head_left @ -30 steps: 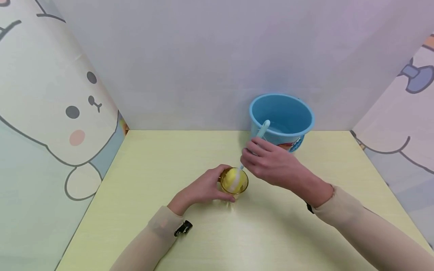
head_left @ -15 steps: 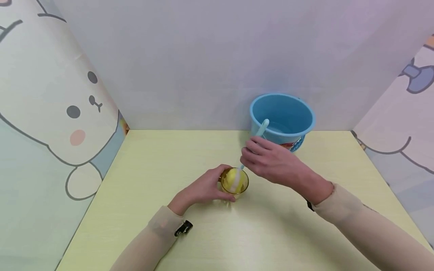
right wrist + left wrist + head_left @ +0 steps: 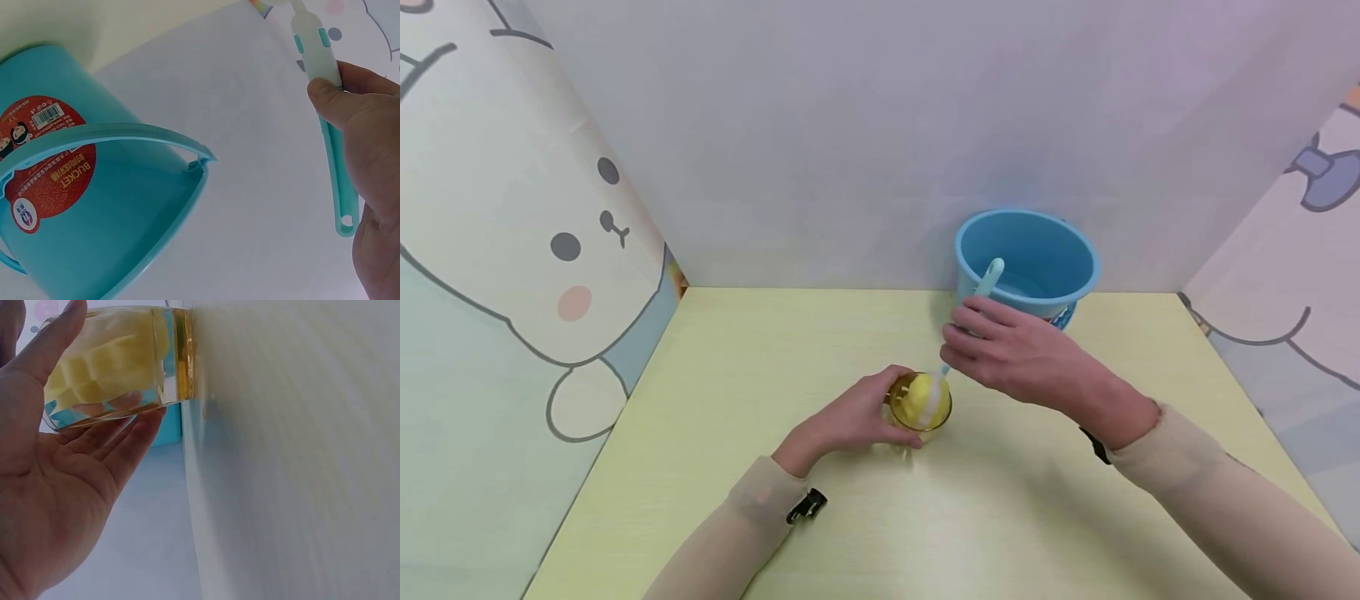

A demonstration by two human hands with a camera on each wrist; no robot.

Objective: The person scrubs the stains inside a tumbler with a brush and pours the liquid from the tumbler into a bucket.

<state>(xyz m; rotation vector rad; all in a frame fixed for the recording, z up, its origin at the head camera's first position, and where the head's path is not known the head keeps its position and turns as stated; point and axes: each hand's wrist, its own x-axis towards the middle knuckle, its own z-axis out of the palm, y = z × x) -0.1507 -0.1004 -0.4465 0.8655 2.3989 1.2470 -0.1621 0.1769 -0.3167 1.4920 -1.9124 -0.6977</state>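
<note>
My left hand (image 3: 847,417) grips an amber see-through glass (image 3: 169,384) standing upright on the table, thumb on the near side and fingers on the far side. Inside the glass sits the yellow sponge head (image 3: 925,400) of a cup brush, with a pale band across it. The brush's white and turquoise handle (image 3: 337,169) rises at a slant from the glass. My right hand (image 3: 1003,350) holds this handle, with the thumb pressed along it in the right wrist view. In the left wrist view, the ribbed sponge shows through the glass wall.
A blue bucket (image 3: 970,287) with a red label (image 3: 62,169) stands at the back of the table (image 3: 775,333), behind my right hand. White cloth (image 3: 820,167) hangs at the back, and printed panels flank both sides.
My right hand has shifted slightly to the right with the brush, and the sponge head now leans toward the glass's right side. The left hand and the glass stay nearly in place.
</note>
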